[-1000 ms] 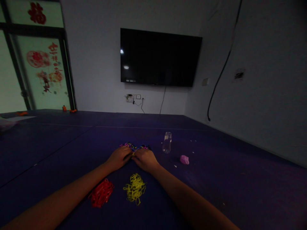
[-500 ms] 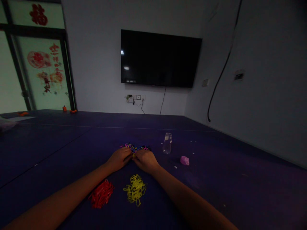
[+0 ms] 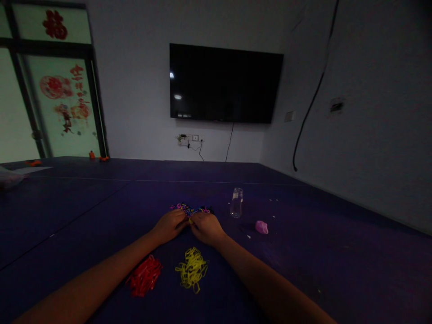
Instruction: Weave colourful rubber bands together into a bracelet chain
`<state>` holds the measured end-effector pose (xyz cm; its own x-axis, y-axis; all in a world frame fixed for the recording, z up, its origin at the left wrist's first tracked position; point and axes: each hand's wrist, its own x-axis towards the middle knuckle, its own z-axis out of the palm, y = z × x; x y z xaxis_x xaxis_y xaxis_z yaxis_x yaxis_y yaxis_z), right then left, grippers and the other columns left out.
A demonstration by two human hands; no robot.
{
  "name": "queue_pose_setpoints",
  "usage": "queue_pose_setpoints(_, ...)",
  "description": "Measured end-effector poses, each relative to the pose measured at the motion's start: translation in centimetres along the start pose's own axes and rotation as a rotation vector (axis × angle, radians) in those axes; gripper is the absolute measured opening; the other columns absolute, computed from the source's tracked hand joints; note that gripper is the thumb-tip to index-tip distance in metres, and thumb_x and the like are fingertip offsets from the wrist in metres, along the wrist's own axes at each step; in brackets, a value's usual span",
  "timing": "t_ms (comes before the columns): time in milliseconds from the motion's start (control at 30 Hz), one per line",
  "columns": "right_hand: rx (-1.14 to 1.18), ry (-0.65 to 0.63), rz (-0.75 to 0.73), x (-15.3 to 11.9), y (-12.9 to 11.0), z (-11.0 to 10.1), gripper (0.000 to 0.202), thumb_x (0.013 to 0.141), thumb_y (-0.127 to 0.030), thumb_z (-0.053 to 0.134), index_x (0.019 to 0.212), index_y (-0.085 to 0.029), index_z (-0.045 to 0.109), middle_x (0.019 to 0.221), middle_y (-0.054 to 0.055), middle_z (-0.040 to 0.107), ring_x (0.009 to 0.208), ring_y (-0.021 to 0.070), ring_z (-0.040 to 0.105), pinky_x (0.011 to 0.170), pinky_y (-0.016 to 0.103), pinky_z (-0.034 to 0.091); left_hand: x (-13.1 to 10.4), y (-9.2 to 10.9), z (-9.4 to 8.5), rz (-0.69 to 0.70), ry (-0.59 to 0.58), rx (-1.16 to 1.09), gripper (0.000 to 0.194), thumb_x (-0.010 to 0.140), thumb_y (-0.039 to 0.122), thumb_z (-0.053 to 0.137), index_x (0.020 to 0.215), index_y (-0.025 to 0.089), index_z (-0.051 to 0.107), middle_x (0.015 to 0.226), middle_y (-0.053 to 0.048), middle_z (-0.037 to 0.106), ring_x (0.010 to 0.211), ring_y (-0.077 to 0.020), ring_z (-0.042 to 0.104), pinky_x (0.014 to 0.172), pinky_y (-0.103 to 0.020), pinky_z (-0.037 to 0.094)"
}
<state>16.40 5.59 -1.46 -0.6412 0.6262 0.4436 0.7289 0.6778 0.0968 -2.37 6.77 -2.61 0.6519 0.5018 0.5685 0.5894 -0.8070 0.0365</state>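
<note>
My left hand [image 3: 171, 225] and my right hand [image 3: 206, 226] are nearly touching at the near edge of a pile of mixed-colour rubber bands [image 3: 189, 209]. Pink, blue, black and yellow bands show beyond the fingers. A bit of yellow rubber band [image 3: 191, 221] pokes out at my right fingertips, which are closed on it. My left fingers are curled and closed too; what they pinch is hidden. Between my forearms lie a heap of red rubber bands [image 3: 145, 275] on the left and a heap of yellow rubber bands [image 3: 192, 269] to its right.
Right of my hands, a clear bottle [image 3: 236, 203] stands upright without a lid. A pink cap-like piece [image 3: 261, 227] lies nearby, with small white scraps around. The purple tabletop [image 3: 297, 270] reaches toward the wall with a television [image 3: 226, 83]. Small orange items [image 3: 104, 158] sit far left.
Both hands stay at the mixed pile with only slight finger movement; the yellow band now shows closer to my right fingertips. The whole view has shifted a little.
</note>
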Motion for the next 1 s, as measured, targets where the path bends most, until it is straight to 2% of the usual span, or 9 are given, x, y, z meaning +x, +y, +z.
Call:
queue_pose_setpoints(200,-0.002,0.006,-0.003,-0.1,0.1,0.2,0.012,0.085,-0.017,0.049,0.088,-0.015,0.06,0.091,0.01,0.067,0.084,0.0191,0.062,0.072,0.027,0.042,0.0,0.1,0.2,-0.009,0.013,-0.002,0.027,0.097,0.028,0.038,0.08,0.018,0.056,0.078,-0.005,0.06,0.079,-0.0185,0.057,0.072,-0.029,0.045)
queue_pose_setpoints(333,-0.018,0.005,0.007,-0.1,0.1,0.2,0.014,0.086,-0.016,0.047,0.09,-0.015,0.061,0.092,0.01,0.067,0.084,0.0188,0.062,0.072,0.026,0.043,-0.1,0.1,0.3,-0.019,0.034,-0.017,0.02,0.095,0.027,0.042,0.104,0.018,0.057,0.096,-0.008,0.064,0.092,-0.0201,0.059,0.08,-0.032,0.047)
queue_pose_setpoints(400,-0.019,0.01,0.012,-0.2,0.1,0.1,0.016,0.087,-0.016,0.046,0.093,-0.015,0.061,0.093,0.01,0.068,0.085,0.0187,0.062,0.073,0.026,0.043,-0.2,0.1,0.4,-0.031,0.048,-0.021,0.027,0.094,0.026,0.044,0.118,0.019,0.052,0.105,-0.008,0.064,0.098,-0.0203,0.059,0.085,-0.033,0.047)
queue_pose_setpoints(500,-0.014,0.007,0.021,-0.2,0.1,0.1,0.018,0.087,-0.016,0.046,0.096,-0.015,0.061,0.093,0.01,0.068,0.085,0.0185,0.063,0.073,0.026,0.043,-0.2,0.1,0.5,-0.033,0.038,-0.022,0.033,0.094,0.025,0.043,0.127,0.021,0.048,0.109,-0.008,0.064,0.1,-0.0198,0.059,0.088,-0.033,0.047)
queue_pose_setpoints(633,0.001,0.009,0.019,-0.3,0.2,0.3,0.018,0.087,-0.017,0.046,0.098,-0.015,0.06,0.094,0.01,0.068,0.087,0.0185,0.063,0.074,0.026,0.043,-0.3,0.1,0.5,-0.021,0.035,-0.01,0.033,0.094,0.023,0.043,0.127,0.021,0.049,0.107,-0.008,0.065,0.1,-0.0199,0.06,0.088,-0.033,0.047)
queue_pose_setpoints(767,0.002,0.045,0.004,-0.2,0.5,0.7,0.016,0.088,-0.018,0.046,0.095,-0.015,0.059,0.093,0.009,0.067,0.085,0.0187,0.063,0.072,0.026,0.043,-0.4,0.0,0.6,-0.021,0.096,0.007,0.029,0.095,0.025,0.043,0.122,0.02,0.054,0.103,-0.009,0.066,0.096,-0.0204,0.061,0.085,-0.034,0.049)
queue_pose_setpoints(900,0.004,0.157,0.015,-0.4,0.6,1.2,0.013,0.087,-0.02,0.046,0.087,-0.016,0.059,0.088,0.009,0.067,0.081,0.0178,0.062,0.069,0.025,0.043,-0.7,-0.2,0.3,-0.054,0.164,0.018,0.027,0.096,0.028,0.041,0.115,0.019,0.058,0.098,-0.009,0.068,0.091,-0.0199,0.063,0.083,-0.034,0.05)
queue_pose_setpoints(1000,0.012,0.268,0.004,-0.7,0.5,1.4,0.014,0.088,-0.021,0.046,0.089,-0.017,0.06,0.092,0.009,0.067,0.077,0.0166,0.061,0.067,0.025,0.042,-0.9,-0.2,-0.2,-0.077,0.208,0.03,0.029,0.097,0.031,0.04,0.11,0.017,0.061,0.096,-0.01,0.069,0.088,-0.0202,0.063,0.081,-0.034,0.05)
